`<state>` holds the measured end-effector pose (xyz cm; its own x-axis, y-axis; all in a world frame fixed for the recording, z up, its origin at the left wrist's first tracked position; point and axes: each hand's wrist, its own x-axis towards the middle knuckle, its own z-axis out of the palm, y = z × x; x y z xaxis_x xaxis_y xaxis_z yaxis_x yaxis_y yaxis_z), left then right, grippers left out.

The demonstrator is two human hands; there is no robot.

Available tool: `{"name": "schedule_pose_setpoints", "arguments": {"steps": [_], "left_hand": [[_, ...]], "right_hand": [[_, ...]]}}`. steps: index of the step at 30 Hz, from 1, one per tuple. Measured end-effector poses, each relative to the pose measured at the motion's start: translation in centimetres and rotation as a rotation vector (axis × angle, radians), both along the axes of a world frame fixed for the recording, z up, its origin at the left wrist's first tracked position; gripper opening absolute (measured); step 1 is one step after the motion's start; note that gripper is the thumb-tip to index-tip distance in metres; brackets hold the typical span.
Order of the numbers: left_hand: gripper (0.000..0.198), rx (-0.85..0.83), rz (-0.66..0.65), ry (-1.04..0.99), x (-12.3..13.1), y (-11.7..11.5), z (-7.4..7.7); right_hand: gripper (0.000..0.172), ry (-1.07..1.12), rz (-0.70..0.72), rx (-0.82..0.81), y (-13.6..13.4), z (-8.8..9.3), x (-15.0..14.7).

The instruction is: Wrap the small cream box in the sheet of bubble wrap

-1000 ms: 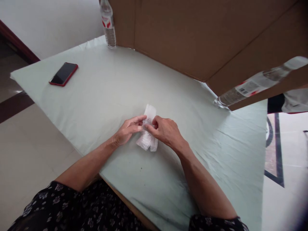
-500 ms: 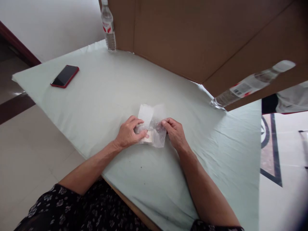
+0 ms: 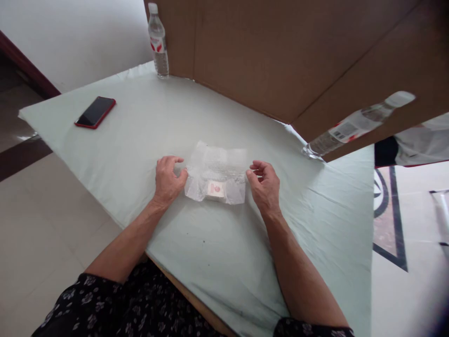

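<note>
A sheet of clear bubble wrap [image 3: 224, 159] lies spread on the table, its edges slightly raised. Near its front edge sits a small cream-coloured block or box [image 3: 216, 189] with red print on top. My left hand [image 3: 168, 180] is at the left edge of the wrap, thumb and fingers apart; whether the thumb touches the wrap is hard to tell. By the right edge, my right hand [image 3: 264, 187] has its fingers loosely curled and the thumb apart from them, with nothing seen between.
A pale green cloth [image 3: 140, 126] covers the table. A red-cased phone [image 3: 95, 112] lies at the left. Behind stands a large brown cardboard panel [image 3: 245, 56], with one water bottle [image 3: 159, 44] at its left and another bottle [image 3: 354, 126] at its right.
The bubble wrap has opened out from a fold over the box, and the printed top now shows. My hands have moved apart, off the box and to the wrap's two sides.
</note>
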<state>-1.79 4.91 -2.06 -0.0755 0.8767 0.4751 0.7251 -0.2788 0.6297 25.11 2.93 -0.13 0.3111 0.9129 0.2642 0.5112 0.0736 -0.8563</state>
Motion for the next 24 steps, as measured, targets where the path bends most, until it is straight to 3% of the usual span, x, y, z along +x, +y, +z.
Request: {"name": "schedule_pose_setpoints", "arguments": {"steps": [3, 5, 8, 10, 13, 16, 19, 22, 24], "left_hand": [[0.023, 0.178, -0.155, -0.035, 0.5, -0.9, 1.0], [0.031, 0.135, -0.307, -0.019, 0.8, -1.3, 1.4], [0.052, -0.07, -0.454, -0.048, 1.0, -1.7, 1.6], [0.061, -0.224, -0.528, -0.174, 0.5, -1.8, 1.9], [0.056, -0.42, -0.722, -0.444, -0.5, -1.8, 2.5], [0.046, -0.628, -0.881, -0.438, -1.2, -1.8, 3.0], [0.03, -0.7, -0.82, -0.189, -0.8, -1.9, 2.8], [0.029, -0.432, -0.683, -0.035, 0.1, -2.1, 2.1], [0.049, -0.269, -0.649, 0.041, 0.6, -2.2, 1.6]], "right_hand": [[0.03, -0.016, 0.168, -0.018, -1.1, 2.1, -0.5], [0.038, -0.025, 0.296, -0.082, -1.4, 2.8, -0.9], [0.053, -0.069, 0.423, -0.158, -1.6, 2.8, -1.1], [0.05, -0.065, 0.496, -0.169, -1.8, 2.6, -0.9], [0.037, 0.005, 0.652, -0.192, -2.9, 2.7, -0.1], [0.034, 0.021, 0.853, -0.36, -4.7, 2.7, 1.0], [0.031, -0.045, 0.908, -0.511, -6.1, 2.6, 1.7], [0.028, -0.144, 0.711, -0.413, -6.0, 2.7, 1.3], [0.031, -0.206, 0.588, -0.285, -5.2, 2.5, 0.2]]}}
